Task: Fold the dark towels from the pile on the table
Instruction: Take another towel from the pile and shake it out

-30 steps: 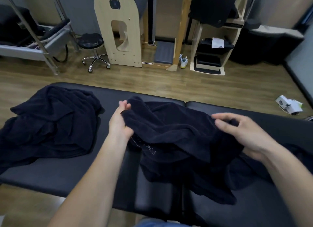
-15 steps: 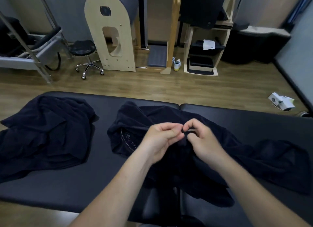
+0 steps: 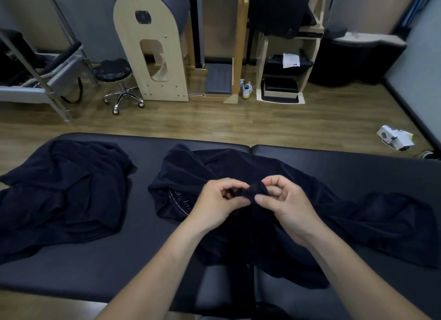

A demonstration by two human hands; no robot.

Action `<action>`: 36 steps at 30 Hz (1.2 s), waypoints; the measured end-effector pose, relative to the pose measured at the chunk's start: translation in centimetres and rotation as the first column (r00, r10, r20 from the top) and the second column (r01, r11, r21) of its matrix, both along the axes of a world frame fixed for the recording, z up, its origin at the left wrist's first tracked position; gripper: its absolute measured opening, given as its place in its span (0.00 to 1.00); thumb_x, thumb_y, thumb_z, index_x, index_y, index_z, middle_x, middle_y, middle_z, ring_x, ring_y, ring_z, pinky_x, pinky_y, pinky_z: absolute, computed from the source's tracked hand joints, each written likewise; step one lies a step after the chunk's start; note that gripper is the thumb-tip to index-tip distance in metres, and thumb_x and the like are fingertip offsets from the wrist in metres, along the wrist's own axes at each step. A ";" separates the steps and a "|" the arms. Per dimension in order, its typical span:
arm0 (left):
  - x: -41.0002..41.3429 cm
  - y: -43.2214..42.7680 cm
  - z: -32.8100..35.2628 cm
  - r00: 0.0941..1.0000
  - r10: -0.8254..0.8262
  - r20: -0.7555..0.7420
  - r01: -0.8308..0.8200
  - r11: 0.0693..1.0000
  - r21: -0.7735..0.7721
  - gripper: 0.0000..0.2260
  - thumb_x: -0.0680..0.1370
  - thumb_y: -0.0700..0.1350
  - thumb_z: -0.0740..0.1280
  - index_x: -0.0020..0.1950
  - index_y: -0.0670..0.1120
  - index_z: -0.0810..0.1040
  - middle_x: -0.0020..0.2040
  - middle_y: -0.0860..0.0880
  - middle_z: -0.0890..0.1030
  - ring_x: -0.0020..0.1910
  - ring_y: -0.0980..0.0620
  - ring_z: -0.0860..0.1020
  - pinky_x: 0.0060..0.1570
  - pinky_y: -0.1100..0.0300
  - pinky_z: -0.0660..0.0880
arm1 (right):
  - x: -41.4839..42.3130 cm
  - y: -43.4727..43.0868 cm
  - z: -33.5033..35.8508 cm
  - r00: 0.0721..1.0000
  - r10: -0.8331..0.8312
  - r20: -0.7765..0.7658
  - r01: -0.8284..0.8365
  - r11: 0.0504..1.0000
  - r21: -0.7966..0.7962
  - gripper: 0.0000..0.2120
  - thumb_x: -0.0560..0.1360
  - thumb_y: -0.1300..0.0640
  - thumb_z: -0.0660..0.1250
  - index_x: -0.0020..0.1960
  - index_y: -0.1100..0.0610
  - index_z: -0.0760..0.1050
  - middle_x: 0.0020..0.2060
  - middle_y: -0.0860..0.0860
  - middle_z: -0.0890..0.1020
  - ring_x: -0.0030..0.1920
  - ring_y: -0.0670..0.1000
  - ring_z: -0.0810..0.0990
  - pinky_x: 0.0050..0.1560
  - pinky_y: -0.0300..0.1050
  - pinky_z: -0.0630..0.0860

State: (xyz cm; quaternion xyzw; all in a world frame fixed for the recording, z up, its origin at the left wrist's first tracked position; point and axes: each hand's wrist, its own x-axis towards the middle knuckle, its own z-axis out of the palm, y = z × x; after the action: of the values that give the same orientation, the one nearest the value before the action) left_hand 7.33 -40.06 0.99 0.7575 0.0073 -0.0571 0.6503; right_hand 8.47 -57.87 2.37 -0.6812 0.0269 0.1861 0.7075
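Note:
A crumpled dark towel [image 3: 298, 214] with pale stitched lettering lies across the middle and right of the black padded table [image 3: 95, 267]. My left hand [image 3: 219, 200] and my right hand [image 3: 284, 200] meet above its centre, both pinching the same raised edge of this towel between thumb and fingers. A pile of dark towels [image 3: 62, 195] lies rumpled at the table's left end, apart from both hands.
Beyond the table's far edge is wooden floor with a wheeled stool [image 3: 117, 80], a wooden arched barrel [image 3: 152, 47], a wooden shelf unit [image 3: 286, 69] and a white device [image 3: 395, 139] on the floor at right. A metal-framed bed [image 3: 35, 80] stands at far left.
My hands came together from the towel's left and right sides to its centre. They now pinch one raised edge, slightly lifted since half a second ago. The towel lies flatter and more spread.

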 end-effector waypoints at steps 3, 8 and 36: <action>0.3 0.2 0.4 0.987 0.080 0.140 -0.097 0.989 0.115 0.08 0.69 0.39 0.78 0.43 0.51 0.86 0.34 0.60 0.78 0.31 0.60 0.69 0.37 0.67 0.68 | 0.3 -0.4 0.5 0.991 -0.137 0.004 0.137 0.991 -0.012 0.06 0.78 0.66 0.66 0.53 0.59 0.79 0.45 0.60 0.86 0.46 0.58 0.85 0.51 0.52 0.81; 0.9 -0.4 2.3 0.905 0.053 0.421 -0.193 0.935 0.298 0.06 0.69 0.51 0.76 0.40 0.50 0.83 0.39 0.62 0.80 0.46 0.57 0.76 0.50 0.65 0.70 | 0.4 -0.3 1.4 0.953 -0.286 0.096 0.291 0.956 -0.038 0.06 0.78 0.62 0.68 0.49 0.52 0.81 0.41 0.57 0.86 0.44 0.54 0.85 0.52 0.54 0.81; 6.6 -4.8 12.6 0.910 -0.271 0.315 0.260 0.962 0.080 0.09 0.69 0.40 0.77 0.34 0.51 0.80 0.38 0.49 0.78 0.37 0.52 0.73 0.41 0.60 0.69 | 2.2 -3.8 11.4 0.897 -0.171 0.407 0.136 0.984 0.112 0.07 0.72 0.65 0.71 0.46 0.55 0.84 0.41 0.51 0.86 0.43 0.47 0.84 0.44 0.36 0.78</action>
State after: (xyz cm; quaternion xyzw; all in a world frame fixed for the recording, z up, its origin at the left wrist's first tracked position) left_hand 13.97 -44.85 13.63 0.7621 -0.2011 -0.0201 0.6151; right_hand 10.64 -61.63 13.80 -0.6717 -0.0779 -0.0185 0.7365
